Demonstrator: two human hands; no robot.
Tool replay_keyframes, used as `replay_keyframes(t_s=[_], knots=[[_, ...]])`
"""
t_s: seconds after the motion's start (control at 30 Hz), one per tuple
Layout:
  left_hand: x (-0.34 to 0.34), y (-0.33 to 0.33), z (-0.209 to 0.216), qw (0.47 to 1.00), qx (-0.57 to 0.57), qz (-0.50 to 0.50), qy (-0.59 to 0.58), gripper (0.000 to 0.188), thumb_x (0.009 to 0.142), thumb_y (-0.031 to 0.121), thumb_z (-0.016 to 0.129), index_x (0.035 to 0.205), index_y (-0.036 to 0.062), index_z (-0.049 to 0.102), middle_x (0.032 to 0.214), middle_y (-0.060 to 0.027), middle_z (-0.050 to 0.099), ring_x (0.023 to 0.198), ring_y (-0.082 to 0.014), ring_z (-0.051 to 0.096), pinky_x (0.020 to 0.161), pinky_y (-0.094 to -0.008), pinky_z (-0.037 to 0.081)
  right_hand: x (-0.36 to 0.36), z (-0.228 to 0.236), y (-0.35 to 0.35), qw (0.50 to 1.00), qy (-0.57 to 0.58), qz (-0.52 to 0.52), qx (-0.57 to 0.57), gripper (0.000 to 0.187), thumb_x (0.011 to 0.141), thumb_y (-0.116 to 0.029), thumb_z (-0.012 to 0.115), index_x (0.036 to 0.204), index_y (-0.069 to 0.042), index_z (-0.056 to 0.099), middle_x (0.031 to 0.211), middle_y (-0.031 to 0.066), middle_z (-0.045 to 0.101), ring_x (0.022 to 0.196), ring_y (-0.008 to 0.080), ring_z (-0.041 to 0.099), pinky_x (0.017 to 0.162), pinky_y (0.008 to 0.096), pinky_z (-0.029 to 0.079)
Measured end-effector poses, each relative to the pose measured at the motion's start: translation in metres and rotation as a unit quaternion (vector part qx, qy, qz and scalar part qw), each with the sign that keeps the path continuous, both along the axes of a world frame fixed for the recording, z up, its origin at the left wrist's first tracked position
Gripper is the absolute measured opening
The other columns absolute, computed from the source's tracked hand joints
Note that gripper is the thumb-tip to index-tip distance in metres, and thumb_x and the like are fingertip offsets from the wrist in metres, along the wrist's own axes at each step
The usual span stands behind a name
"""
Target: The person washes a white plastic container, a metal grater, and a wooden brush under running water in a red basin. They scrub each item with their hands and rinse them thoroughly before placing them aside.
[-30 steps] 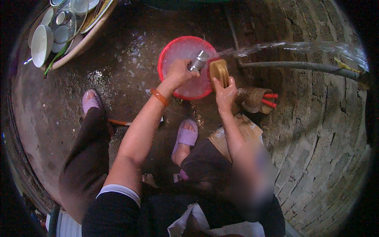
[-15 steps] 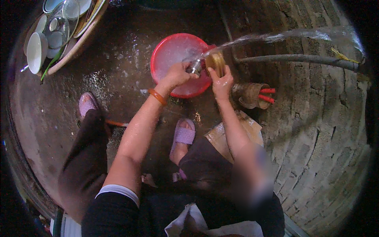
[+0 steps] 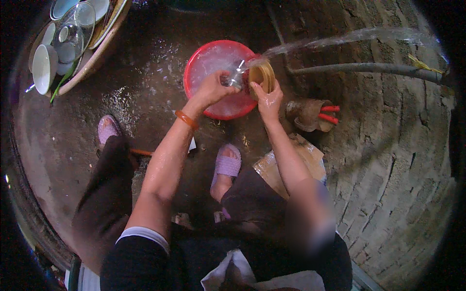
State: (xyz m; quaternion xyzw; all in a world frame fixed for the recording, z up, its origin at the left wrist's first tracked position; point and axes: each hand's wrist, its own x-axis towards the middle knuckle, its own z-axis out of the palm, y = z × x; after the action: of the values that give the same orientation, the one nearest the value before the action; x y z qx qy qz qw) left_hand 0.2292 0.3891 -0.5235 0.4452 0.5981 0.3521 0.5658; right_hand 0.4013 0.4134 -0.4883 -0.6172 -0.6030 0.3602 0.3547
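Observation:
My left hand [image 3: 212,90] is closed on a small shiny, silvery vessel [image 3: 235,79], whose exact kind I cannot make out. It is above the right part of a red plastic basin [image 3: 191,89] that holds cloudy water. Beside it, my right hand [image 3: 269,100] grips a yellow-brown round dish [image 3: 262,76] by its lower edge, turned on its side with its hollow toward the left. A stream of water [image 3: 335,40] comes in from the right and reaches the dish and the shiny vessel. The two held things are close together.
At the upper left, a wide basket [image 3: 92,63] holds bowls and clear glassware, with a white bowl [image 3: 44,69] at its edge. A grey pipe [image 3: 369,71] runs along the brick surface. Right of the basin lies a brown container [image 3: 306,115] with red sticks, near flattened cardboard [image 3: 308,157].
My left hand has shifted slightly left with the shiny vessel, which has turned. The dish in my right hand has moved a little left and shows more of its hollow.

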Motion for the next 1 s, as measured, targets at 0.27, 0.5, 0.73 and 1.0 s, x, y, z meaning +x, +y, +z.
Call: replay_keyframes(t_s=[0.27,0.5,0.73,1.0], knots=[[-0.017,0.005,-0.003,0.998,0.005,-0.054,-0.04,0.06,0.067,0.023,0.07,0.114,-0.0047,0.046,0.106,-0.0165,0.056,0.099,-0.0223,0.053,0.087,-0.0319,0.04,-0.013,0.0,-0.033,1.0,-0.005,0.019,0.0,0.032,0.068,-0.014,0.068,0.091,0.003,0.054,0.077,0.008,0.058,0.07,0.0167,0.054,0.066,0.0291,0.043],[-0.014,0.003,-0.006,0.999,-0.008,0.002,-0.054,0.063,0.066,0.016,0.071,0.118,-0.0025,0.042,0.105,-0.0155,0.056,0.095,-0.0204,0.054,0.084,-0.0313,0.042,-0.019,-0.006,-0.013,0.999,-0.006,-0.048,-0.01,0.031,0.068,-0.013,0.067,0.09,0.003,0.054,0.077,0.0099,0.059,0.071,0.017,0.055,0.066,0.0306,0.043],[-0.013,0.006,-0.004,0.999,-0.004,-0.035,0.002,0.05,0.063,0.018,0.071,0.105,-0.0037,0.054,0.097,-0.0119,0.06,0.093,-0.019,0.056,0.081,-0.0316,0.042,-0.019,-0.007,-0.037,0.999,-0.039,-0.03,-0.021,0.034,0.068,-0.014,0.068,0.092,0.005,0.052,0.079,0.0117,0.059,0.073,0.0201,0.055,0.067,0.0339,0.043],[-0.009,0.005,-0.01,0.998,0.061,0.018,0.022,0.053,0.062,0.017,0.072,0.106,-0.0036,0.053,0.101,-0.0194,0.058,0.093,-0.0281,0.057,0.08,-0.0339,0.043,-0.015,-0.011,-0.038,1.0,-0.007,-0.017,0.015,0.028,0.068,-0.015,0.068,0.082,0.002,0.051,0.07,0.0094,0.056,0.065,0.018,0.052,0.061,0.0321,0.042]])
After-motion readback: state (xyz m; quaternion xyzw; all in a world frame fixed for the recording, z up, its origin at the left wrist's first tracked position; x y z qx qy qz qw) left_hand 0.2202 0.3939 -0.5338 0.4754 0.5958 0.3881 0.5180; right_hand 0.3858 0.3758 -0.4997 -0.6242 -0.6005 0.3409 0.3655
